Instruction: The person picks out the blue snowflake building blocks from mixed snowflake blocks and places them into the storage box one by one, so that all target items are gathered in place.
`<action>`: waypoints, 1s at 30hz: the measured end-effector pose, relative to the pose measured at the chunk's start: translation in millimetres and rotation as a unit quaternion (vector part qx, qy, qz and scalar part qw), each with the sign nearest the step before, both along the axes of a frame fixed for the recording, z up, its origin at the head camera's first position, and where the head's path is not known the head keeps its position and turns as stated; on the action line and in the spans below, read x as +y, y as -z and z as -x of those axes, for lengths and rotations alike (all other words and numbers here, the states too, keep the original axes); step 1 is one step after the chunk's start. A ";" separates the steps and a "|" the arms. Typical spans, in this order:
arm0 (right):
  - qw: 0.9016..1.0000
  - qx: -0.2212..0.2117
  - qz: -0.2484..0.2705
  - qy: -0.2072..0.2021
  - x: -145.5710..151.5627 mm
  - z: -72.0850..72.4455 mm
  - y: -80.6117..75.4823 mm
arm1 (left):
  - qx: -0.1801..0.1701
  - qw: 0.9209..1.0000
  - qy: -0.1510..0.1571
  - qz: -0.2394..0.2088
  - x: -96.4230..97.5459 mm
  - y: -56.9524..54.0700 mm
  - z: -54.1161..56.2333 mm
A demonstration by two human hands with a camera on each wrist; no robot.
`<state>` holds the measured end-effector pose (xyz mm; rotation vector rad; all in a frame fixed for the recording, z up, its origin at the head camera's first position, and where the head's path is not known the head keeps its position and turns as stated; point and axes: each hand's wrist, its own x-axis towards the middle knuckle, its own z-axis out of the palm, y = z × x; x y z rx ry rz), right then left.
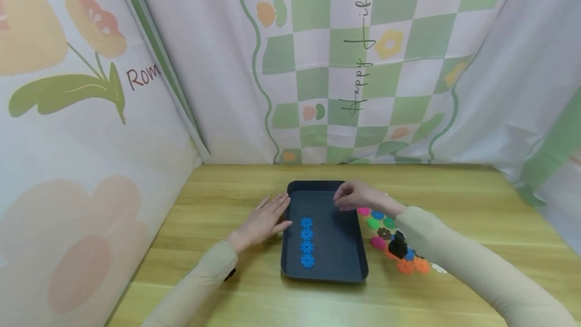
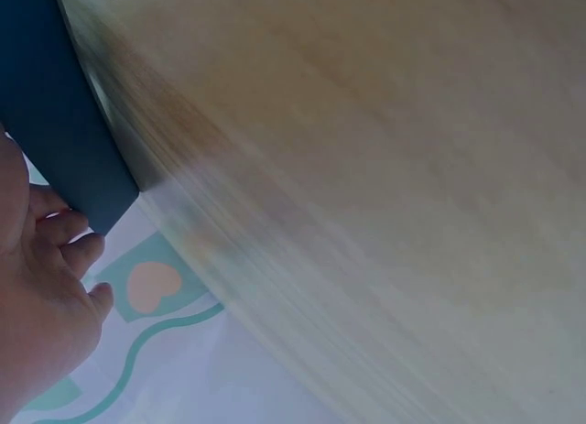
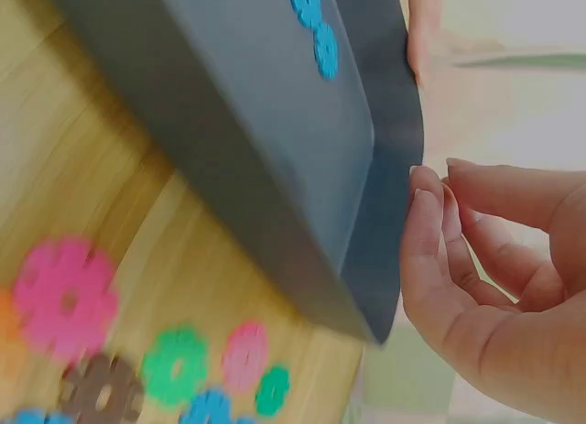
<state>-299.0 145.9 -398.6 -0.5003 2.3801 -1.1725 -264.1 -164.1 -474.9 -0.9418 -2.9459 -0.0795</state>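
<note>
A dark grey tray (image 1: 333, 261) lies lengthwise on the table. Inside it, along the left, runs a straight column of several blue notched plastic discs (image 1: 306, 234). My left hand (image 1: 263, 220) rests with extended fingers against the tray's left edge; in the left wrist view its fingertips meet the dark tray wall (image 2: 69, 113). Over the tray's far right part is my right hand (image 1: 358, 197), fingers bent and fingertips gathered near the thumb. In the right wrist view no piece shows between those fingertips (image 3: 423, 179).
Right of the tray, partly under my right forearm, spreads a loose pile of coloured notched discs, among them pink (image 1: 378, 242), green (image 1: 373, 223), brown (image 1: 384, 233) and orange (image 1: 405, 266). A patterned curtain (image 1: 317, 135) hangs at the table's (image 1: 227, 185) back edge.
</note>
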 end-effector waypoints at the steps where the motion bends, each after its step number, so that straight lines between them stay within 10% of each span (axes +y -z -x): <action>1: 1.000 0.002 0.000 0.002 6.0 -1.6 -1.5 | 0.001 1.000 0.002 0.000 -0.2 0.2 0.2; 30: 0.994 0.032 -0.080 0.073 146.0 -38.6 31.3 | 0.000 1.000 0.007 -0.016 0.6 -2.6 -2.9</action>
